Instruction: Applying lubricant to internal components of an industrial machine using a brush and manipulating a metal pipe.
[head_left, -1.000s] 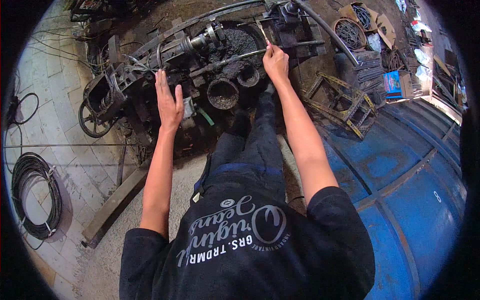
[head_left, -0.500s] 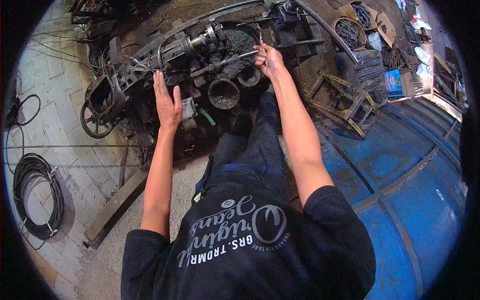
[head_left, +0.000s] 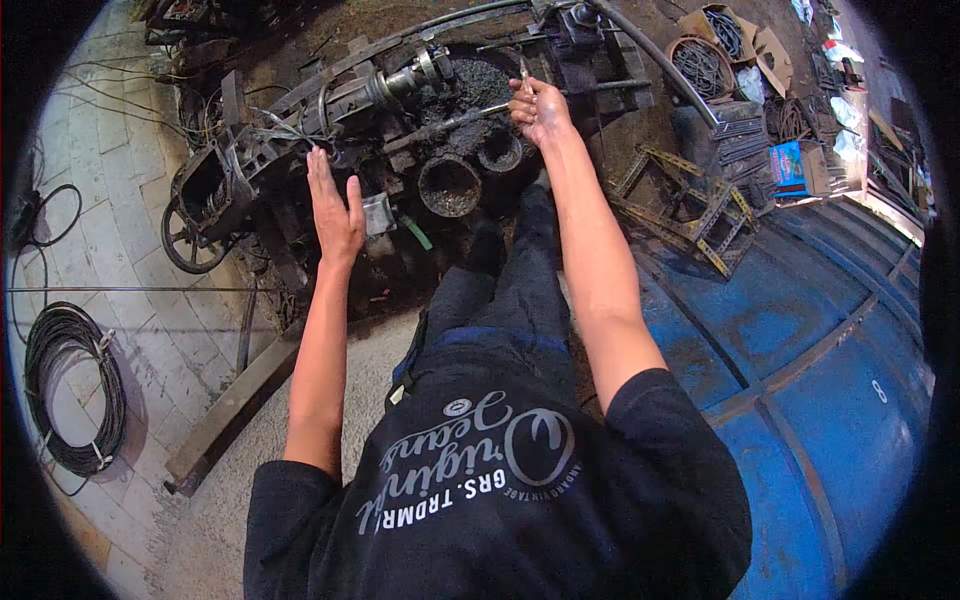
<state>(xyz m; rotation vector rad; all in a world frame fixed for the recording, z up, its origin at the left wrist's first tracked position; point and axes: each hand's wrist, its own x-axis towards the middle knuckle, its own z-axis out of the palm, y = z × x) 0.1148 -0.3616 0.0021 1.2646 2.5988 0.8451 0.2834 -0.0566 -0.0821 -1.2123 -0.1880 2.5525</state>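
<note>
head view: slim tool in right hand

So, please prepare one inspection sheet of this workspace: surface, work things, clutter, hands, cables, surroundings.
Surface: pale tiled floor at left; rough grey concrete nearer the person.
Work things: dark machine with shiny shaft; dark granular material beside it; two round containers.
Clutter: perforated metal frame, basket of metal pieces, open cardboard box, all at right.
Hands: right hand grips a thin tool; left hand open, fingers straight, at the machine, contact unclear.
Cables: black coil on the tiles; cable or hose, cannot tell.
Surroundings: stained blue metal panels at right.
</note>
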